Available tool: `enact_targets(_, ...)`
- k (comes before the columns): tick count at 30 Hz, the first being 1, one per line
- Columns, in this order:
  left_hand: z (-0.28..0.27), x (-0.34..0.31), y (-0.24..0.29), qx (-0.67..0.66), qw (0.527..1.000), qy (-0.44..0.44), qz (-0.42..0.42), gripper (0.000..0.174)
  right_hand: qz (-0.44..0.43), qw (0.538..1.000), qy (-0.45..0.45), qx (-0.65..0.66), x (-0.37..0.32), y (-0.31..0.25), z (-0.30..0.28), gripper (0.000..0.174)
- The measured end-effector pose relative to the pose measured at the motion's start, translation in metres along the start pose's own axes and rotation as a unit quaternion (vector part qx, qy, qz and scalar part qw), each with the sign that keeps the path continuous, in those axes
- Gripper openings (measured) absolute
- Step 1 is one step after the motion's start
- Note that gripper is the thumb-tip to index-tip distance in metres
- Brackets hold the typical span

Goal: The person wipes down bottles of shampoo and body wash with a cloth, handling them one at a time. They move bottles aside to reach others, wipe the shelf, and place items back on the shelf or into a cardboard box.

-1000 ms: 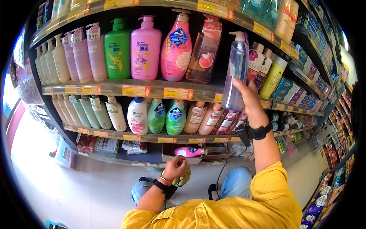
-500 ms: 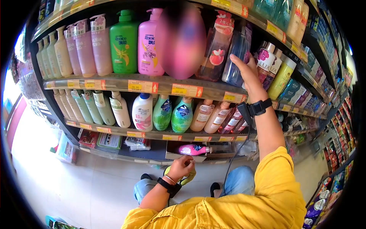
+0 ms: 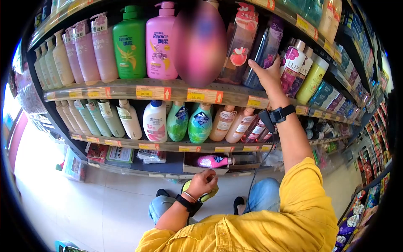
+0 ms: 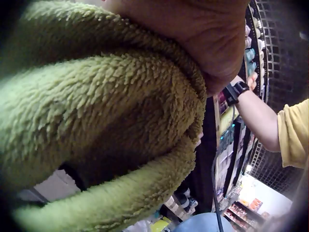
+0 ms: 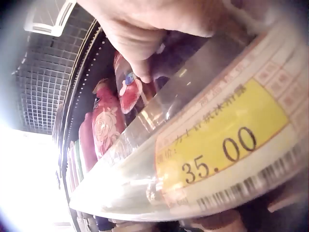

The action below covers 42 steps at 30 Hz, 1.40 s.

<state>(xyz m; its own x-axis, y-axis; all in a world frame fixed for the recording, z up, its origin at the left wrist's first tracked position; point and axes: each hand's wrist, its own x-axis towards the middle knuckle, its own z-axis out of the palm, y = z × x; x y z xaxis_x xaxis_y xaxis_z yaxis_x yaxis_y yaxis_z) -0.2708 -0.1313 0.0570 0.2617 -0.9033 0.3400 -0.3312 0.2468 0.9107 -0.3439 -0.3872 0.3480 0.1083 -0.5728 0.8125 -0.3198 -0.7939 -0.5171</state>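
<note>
My right hand (image 3: 269,77) grips a clear, bluish-purple bottle (image 3: 265,49) low on its body, thumb on one side and fingers on the other. It stands on the upper shelf between a peach-labelled bottle (image 3: 237,50) and white-capped LUX bottles (image 3: 292,65). In the right wrist view, the hand (image 5: 154,21) reaches over the shelf's clear front strip, and most of the bottle is hidden. Low before the bottom shelf, my left hand (image 3: 202,185) holds a fluffy yellow-green cloth (image 4: 106,106), which fills much of the left wrist view.
Green (image 3: 129,46) and pink (image 3: 161,46) Rejoice pump bottles stand further left; a blurred patch covers the neighbouring bottle. Smaller bottles line the lower shelf (image 3: 168,146). A pink bottle (image 3: 214,161) lies in a box underneath. A yellow 35.00 price label (image 5: 227,140) faces the aisle. A cable (image 3: 252,189) hangs down.
My right hand has moved the purple bottle from in front of the shelf back into the row beside the peach-labelled one. The left hand stays low with the cloth.
</note>
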Motion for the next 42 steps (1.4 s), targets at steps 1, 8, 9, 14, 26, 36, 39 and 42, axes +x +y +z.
enact_targets(1, 0.000, 0.000, 0.000, 0.002, 1.000, -0.011, -0.007, 0.018, -0.019, 1.000, 0.002, 0.012, -0.003, -0.003, 0.000, 0.097)
enact_targets(8, 0.006, 0.000, 0.002, 0.018, 1.000, -0.017, 0.005, 0.020, -0.028, 0.999, 0.017, 0.010, -0.021, -0.010, -0.002, 0.102)
enact_targets(9, 0.004, 0.000, 0.004, 0.009, 0.999, -0.035, -0.017, 0.020, -0.034, 0.999, 0.023, 0.003, -0.022, -0.010, -0.001, 0.102)
enact_targets(14, 0.004, -0.001, 0.001, 0.016, 0.999, -0.033, -0.020, 0.020, -0.031, 0.999, 0.024, -0.025, -0.029, -0.013, -0.002, 0.102)
enact_targets(26, -0.003, -0.008, -0.006, 0.047, 0.999, -0.024, -0.009, 0.018, -0.120, 0.991, -0.042, 0.051, -0.130, 0.002, -0.035, 0.038)
enact_targets(36, -0.002, -0.011, -0.002, 0.085, 0.994, -0.061, -0.007, 0.015, 0.257, 0.893, -0.343, -0.135, -0.312, 0.128, -0.016, 0.033)
enact_targets(39, -0.001, -0.010, -0.005, 0.089, 0.993, -0.072, -0.011, 0.017, 0.361, 0.817, -0.411, -0.183, -0.316, 0.139, -0.005, 0.051)
enact_targets(42, 0.001, -0.009, -0.006, 0.095, 0.993, -0.075, -0.015, 0.017, 0.355, 0.826, -0.361, -0.249, -0.337, 0.183, 0.010, 0.071)
